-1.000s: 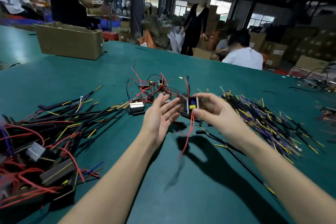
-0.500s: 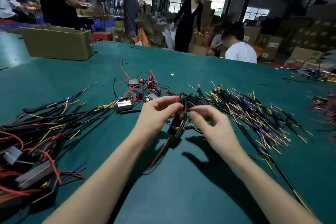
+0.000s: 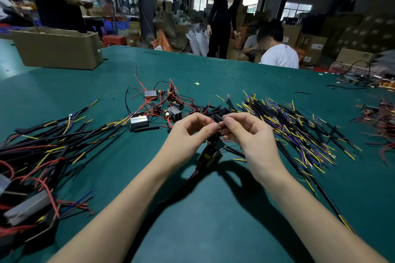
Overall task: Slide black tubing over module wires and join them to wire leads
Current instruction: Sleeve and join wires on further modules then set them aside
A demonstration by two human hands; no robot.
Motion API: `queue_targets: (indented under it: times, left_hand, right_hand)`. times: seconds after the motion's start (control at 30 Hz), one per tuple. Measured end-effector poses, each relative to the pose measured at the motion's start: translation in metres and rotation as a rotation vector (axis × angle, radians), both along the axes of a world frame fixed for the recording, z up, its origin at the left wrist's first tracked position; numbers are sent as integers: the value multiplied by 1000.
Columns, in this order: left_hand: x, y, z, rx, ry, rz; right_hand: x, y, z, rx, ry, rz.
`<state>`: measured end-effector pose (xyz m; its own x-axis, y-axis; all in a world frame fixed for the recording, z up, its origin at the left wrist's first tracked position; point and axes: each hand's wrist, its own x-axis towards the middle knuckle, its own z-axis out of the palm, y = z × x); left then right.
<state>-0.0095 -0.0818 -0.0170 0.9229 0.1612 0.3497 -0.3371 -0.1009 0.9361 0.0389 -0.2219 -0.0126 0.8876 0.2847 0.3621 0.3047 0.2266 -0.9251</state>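
Nearest: two bare forearms reaching in over the green table (image 3: pixel 213 230). Left hand (image 3: pixel 188 132) curled, thumb and fingertips pinching a thin red module wire (image 3: pixel 211 121) at its free end. Right hand (image 3: pixel 245 132) curled too, thumb and forefinger pinching something small and dark right against the left fingertips; probably a piece of black tubing, though too small and hidden to tell for sure. Hanging just below both hands, clear of the table: the module (image 3: pixel 209 156), a small dark block with a yellow part on its face, further wires trailing down from it.

Judged stage: early in the work on this module. Tubing apparently being started onto the red wire, not yet visibly slid down; no wire lead in either hand, so joining still to come.

Left of the arms: a heap of finished-looking assemblies (image 3: pixel 42 147), black-sleeved with red and yellow ends, modules among them. That suggests many pieces done already.

Just beyond the hands: loose short pieces of black tubing (image 3: pixel 215 111), and one longer piece (image 3: pixel 147 128) beside a silver module (image 3: pixel 139 122). Behind these, a small tangle of unprocessed modules (image 3: pixel 162 100) with bare red wires: work left. To the right, a big pile of wire leads (image 3: pixel 299 126), yellow and purple with black sleeves, well stocked.

Farther back on the table: a cardboard box (image 3: pixel 57 49). Beyond the table edge: several people amid stacked cartons.
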Motion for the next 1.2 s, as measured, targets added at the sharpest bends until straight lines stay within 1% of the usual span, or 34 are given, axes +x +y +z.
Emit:
queue_targets:
  times: [0.07,0.13,0.2,0.3,0.37,0.43,0.5,0.57,0.67,0.73,0.8,0.9,0.97,1.03,1.1,1.2]
  left_hand:
    - [-1,-1,1,33,-11,-12]
    - [-1,-3,-1,106,-14,6]
    - [-1,-3,-3,166,-12,42]
    - [-1,-2,-5,205,-9,78]
    - [0,-2,-5,208,-10,81]
    - [1,-3,-3,169,-7,59]
    - [2,-3,-2,156,0,44]
    - [2,-2,-1,207,2,44]
    - [2,1,-1,269,-1,67]
    - [1,3,-1,279,10,90]
    - [0,5,-1,305,8,115]
    - [-1,5,2,412,-34,155]
    - [-3,4,4,491,-60,187]
    - [-3,4,4,546,-66,222]
    - [-3,4,4,552,-52,228]
    - [-4,6,5,540,-8,199]
  right_hand:
    - [0,0,-2,53,56,31]
    - [0,0,-3,83,84,33]
    - [1,-1,-5,111,104,31]
    - [1,-1,-6,105,104,29]
    - [3,-2,-7,34,41,-13]
    - [5,-4,-8,-47,-28,-81]
    - [8,-7,-9,-66,-55,-129]
    - [8,-7,-12,-74,-93,-170]
    - [6,-6,-17,-160,-208,-226]
    - [5,-5,-17,-242,-261,-222]
    - [3,-4,-15,-281,-271,-180]
    - [-1,-2,-12,-297,-276,-85]
    - [-2,-3,-9,-351,-345,-63]
    - [-1,-5,-8,-413,-443,-90]
    - [0,-7,-7,-438,-500,-134]
    - [2,-9,-8,-428,-462,-172]
